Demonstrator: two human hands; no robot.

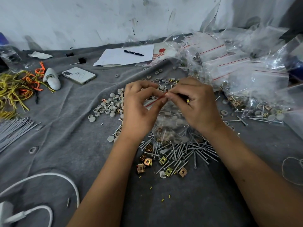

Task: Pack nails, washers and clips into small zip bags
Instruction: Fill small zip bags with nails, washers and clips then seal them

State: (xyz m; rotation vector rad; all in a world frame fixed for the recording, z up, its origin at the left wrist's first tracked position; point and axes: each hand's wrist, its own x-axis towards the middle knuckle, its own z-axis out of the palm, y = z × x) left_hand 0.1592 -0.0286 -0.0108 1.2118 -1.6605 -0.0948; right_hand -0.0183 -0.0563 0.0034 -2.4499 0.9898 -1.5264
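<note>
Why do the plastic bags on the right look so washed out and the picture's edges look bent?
Head view: the heap of clear red-striped zip bags catches pale glare that hides its contents; the wide-angle lens bows the grey cloth and forearms near the edges; light is soft with faint shadows; the left hand and right hand look sharp.

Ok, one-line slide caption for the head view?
Both hands pinch a filled zip bag's red seal above loose nails.
</note>
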